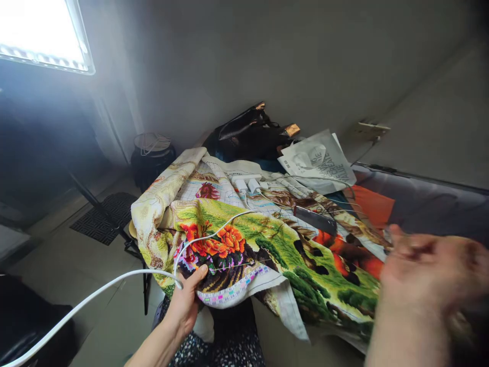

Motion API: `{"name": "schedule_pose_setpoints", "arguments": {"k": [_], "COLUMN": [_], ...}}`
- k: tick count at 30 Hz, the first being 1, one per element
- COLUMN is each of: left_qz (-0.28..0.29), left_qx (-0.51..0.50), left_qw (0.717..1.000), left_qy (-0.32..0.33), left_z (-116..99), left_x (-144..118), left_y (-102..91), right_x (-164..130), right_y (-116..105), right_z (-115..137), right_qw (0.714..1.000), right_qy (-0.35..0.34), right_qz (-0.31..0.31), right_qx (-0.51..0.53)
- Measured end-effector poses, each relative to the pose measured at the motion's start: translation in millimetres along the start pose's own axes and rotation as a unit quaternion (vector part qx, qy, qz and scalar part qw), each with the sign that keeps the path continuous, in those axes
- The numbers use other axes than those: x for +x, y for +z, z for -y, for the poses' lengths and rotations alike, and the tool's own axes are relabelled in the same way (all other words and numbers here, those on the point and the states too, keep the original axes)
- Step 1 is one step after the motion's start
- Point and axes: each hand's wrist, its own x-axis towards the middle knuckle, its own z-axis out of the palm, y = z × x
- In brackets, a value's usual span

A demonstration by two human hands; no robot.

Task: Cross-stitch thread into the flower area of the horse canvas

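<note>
A large cross-stitch cloth [225, 209], partly stitched with orange flowers, green hills and reddish-brown horses, is spread in front of me. My left hand [185, 300] grips its near edge, thumb on top and the fingers hidden underneath. A thin pale thread runs right from near that thumb across the dark stitching. Off the cloth's right side, my right hand [428, 270] is raised and blurred, its fingers curled in; whatever they hold cannot be made out. A white cable [114, 280] passes over my left wrist and onto the cloth.
A dark phone [315, 220] and a white power strip with plugs [248, 184] lie on the cloth. Behind are a black bag [244, 135] and a grey-white printed package [319, 160]. A bright lamp [42, 33] hangs upper left; a wall socket [370, 131] is at right.
</note>
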Motion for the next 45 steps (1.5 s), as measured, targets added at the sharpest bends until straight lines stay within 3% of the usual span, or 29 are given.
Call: {"name": "schedule_pose_setpoints", "arguments": {"k": [2, 4, 5, 8, 10, 11, 15, 22, 39, 45], "left_qz": [-0.008, -0.012, -0.011, -0.011, -0.015, -0.015, -0.016, -0.029, -0.023, -0.023], "left_qx": [0.0, 0.005, 0.008, 0.017, 0.027, 0.033, 0.055, 0.058, 0.053, 0.025], "left_qw": [1.0, 1.0, 1.0, 1.0, 0.999, 0.999, 0.998, 0.998, 0.998, 0.999], "left_qy": [-0.002, 0.001, 0.001, 0.005, 0.012, 0.015, 0.016, 0.01, 0.01, 0.023], "left_z": [0.2, -0.2, -0.4, -1.4, -2.0, -2.3, -2.7, 1.8, 4.4, 3.9], "left_x": [-0.6, -1.4, -1.7, -2.5, -2.9, -3.0, -2.9, 0.3, 2.4, 0.0], "left_y": [1.9, 4.1, 5.0, 6.1, 5.8, 5.5, 4.7, 1.5, -3.3, -0.4], "right_x": [-35.0, -81.3, -105.6, -169.0, -196.0, -204.4, -215.5, -216.5, -220.3, -223.2], "right_y": [8.2, 18.0, 22.2, 30.5, 32.8, 33.3, 33.2, 32.9, 35.8, 39.2], "right_z": [-10.3, -23.4, -29.7, -43.6, -49.3, -51.6, -60.2, -68.2, -62.9, -61.3], "right_qw": [0.996, 0.974, 0.952, 0.836, 0.79, 0.781, 0.776, 0.781, 0.793, 0.796], "right_qy": [-0.009, 0.105, 0.165, 0.306, 0.32, 0.312, 0.269, 0.25, 0.229, 0.176], "right_qz": [0.085, 0.201, 0.255, 0.439, 0.507, 0.524, 0.546, 0.543, 0.53, 0.526], "right_qx": [-0.006, -0.022, -0.046, -0.119, -0.129, -0.134, -0.167, -0.18, -0.193, -0.242]}}
